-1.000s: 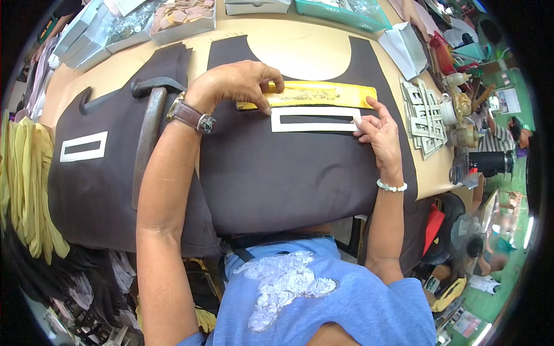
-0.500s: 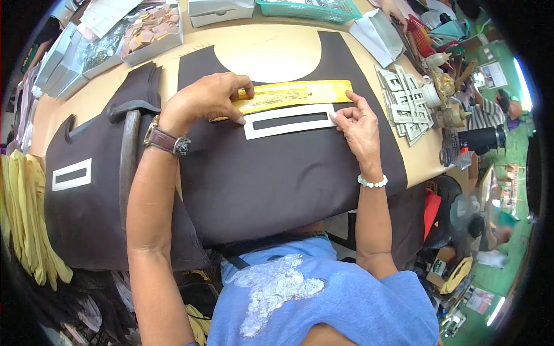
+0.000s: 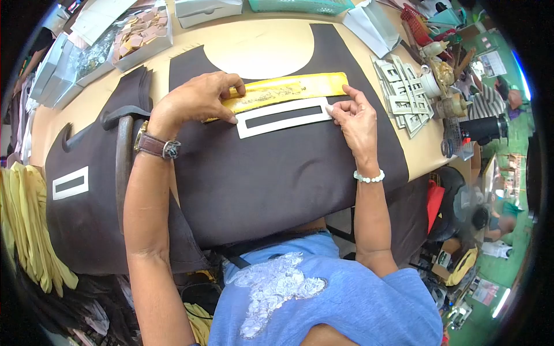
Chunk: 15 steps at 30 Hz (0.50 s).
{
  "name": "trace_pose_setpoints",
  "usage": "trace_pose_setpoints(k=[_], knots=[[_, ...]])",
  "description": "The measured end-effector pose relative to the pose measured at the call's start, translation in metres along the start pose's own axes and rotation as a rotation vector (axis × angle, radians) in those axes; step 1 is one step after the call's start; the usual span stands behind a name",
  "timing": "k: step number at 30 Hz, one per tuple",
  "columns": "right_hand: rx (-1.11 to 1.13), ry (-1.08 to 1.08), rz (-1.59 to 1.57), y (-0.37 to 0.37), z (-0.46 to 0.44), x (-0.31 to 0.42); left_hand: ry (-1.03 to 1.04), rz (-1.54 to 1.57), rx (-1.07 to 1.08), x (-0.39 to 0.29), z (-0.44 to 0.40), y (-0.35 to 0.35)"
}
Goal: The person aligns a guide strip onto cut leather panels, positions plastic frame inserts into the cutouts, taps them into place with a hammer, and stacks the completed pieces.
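Note:
A white rectangular frame with a slot (image 3: 284, 128) lies on the dark brown fabric (image 3: 277, 184). Directly behind it, nearly touching its long edge, is a worn yellow strip (image 3: 323, 86). My left hand (image 3: 196, 101) is closed over the strip's left end, its thumb tip at the frame's left corner. With the thumb, my right hand (image 3: 355, 124) presses the frame's right end, while its index finger reaches the strip's right corner. The undersides of the fingers are hidden.
A hammer (image 3: 123, 167) rests on a second dark fabric piece at left, near another white frame (image 3: 70, 183). Several white frames are piled (image 3: 407, 101) at right. Boxes of small pieces (image 3: 141, 37) and a teal basket (image 3: 303, 6) line the far edge. Yellow cloth (image 3: 34, 225) hangs at left.
The view has shifted a little, so most things sit slightly further left and higher. Both hands keep their places at the ends of the frame and strip.

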State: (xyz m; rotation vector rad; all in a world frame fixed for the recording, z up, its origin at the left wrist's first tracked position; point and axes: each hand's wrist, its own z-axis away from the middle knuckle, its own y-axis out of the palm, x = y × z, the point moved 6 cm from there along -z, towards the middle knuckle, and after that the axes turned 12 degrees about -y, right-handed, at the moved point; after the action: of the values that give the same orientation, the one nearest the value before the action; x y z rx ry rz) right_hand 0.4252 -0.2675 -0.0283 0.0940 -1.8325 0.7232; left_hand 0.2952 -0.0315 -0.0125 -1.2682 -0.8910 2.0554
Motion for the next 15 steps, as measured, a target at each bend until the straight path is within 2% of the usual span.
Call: trace_pose_setpoints(k=[15], knots=[[0.006,-0.042,0.09,-0.0008,-0.0025,0.0046,-0.032,0.043,0.041,-0.0022,0.003,-0.0006]])
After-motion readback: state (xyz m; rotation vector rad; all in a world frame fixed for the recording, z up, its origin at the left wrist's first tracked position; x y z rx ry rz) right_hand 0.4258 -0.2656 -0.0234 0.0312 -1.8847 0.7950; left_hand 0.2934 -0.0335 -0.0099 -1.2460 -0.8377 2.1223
